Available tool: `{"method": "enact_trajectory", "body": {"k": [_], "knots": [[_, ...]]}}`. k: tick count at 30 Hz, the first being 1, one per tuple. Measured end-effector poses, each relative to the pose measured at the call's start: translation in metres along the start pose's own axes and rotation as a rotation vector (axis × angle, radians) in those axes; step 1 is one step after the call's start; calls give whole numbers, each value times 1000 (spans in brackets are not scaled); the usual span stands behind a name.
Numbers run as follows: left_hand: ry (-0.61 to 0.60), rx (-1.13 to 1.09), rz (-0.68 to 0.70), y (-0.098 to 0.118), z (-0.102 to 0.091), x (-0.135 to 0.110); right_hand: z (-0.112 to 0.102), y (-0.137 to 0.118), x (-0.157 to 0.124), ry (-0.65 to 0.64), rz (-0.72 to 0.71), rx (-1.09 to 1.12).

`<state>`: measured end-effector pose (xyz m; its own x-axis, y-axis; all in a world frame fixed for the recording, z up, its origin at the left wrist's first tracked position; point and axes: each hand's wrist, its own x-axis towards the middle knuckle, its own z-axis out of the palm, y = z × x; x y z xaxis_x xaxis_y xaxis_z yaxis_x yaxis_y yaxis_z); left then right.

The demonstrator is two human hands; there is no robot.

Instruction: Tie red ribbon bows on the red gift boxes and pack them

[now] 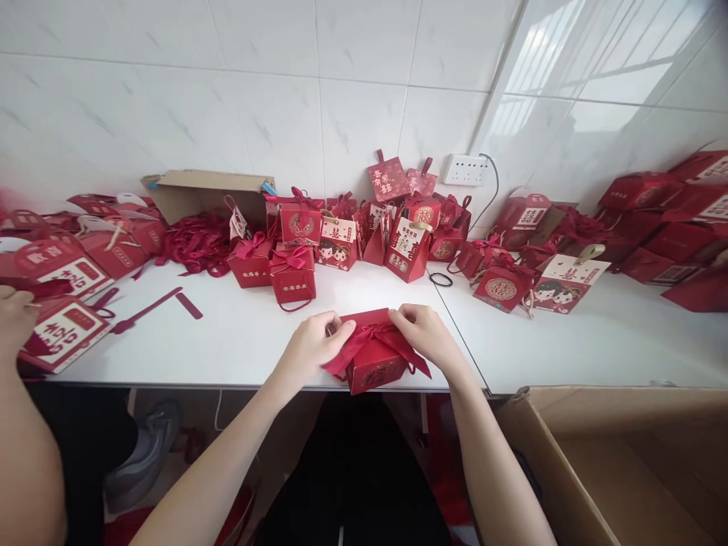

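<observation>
A red gift box (pixel 376 369) sits at the table's front edge, directly before me. Across its top lies a red ribbon bow (pixel 372 334) with tails hanging to both sides. My left hand (pixel 321 337) pinches the bow's left side between thumb and fingers. At the upper right of the box, my right hand (pixel 418 330) is closed with thumb and fingers on the ribbon's right side. Cord handles show low on the box's sides. Just beyond stand finished-looking red boxes with bows, among them a small box (pixel 293 280) with gold lettering.
An open cardboard carton (pixel 569 462) stands at my lower right. A heap of red ribbon (pixel 196 239) lies by a cardboard box (pixel 210 186) at the back. A co-worker's hand (pixel 14 318) is at far left near red boxes. A black loop (pixel 440 280) and ribbon strips (pixel 151 309) lie on the white table.
</observation>
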<state>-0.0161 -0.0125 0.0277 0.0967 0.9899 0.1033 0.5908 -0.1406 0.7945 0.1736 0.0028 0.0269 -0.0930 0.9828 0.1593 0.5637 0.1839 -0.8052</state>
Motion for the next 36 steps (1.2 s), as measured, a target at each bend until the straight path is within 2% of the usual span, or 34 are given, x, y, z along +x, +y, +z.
{"method": "enact_trajectory", "body": {"k": [6,10,14,19,21,22,24,26,27,29,31,33,36], "knots": [[132,-201,-24,-9,20,-13,12,16,-17,96,-24,273],[192,-178,-8,-8,29,-20,18,21,-20,131,-34,342],[196,-147,4,-7,32,-21,20,21,-21,141,-29,406],[266,-61,38,-8,31,-18,25,26,-20,100,88,600],[255,-60,55,-8,29,-16,22,25,-20,107,112,548],[232,-78,55,-8,28,-14,18,23,-22,156,95,470],[181,-144,41,-9,26,-12,9,14,-28,349,-24,262],[137,-234,21,-11,23,-9,2,-1,-39,483,-250,102],[119,-276,14,-12,22,-8,1,-9,-45,457,-388,53],[83,-319,16,-16,20,-7,6,-22,-54,257,-633,-41],[83,-258,39,-19,18,-6,17,-27,-59,84,-756,-175],[168,-106,109,-20,15,-5,31,-23,-59,73,-775,-302],[326,101,307,-13,9,-3,45,-10,-57,207,-804,-320]]}}
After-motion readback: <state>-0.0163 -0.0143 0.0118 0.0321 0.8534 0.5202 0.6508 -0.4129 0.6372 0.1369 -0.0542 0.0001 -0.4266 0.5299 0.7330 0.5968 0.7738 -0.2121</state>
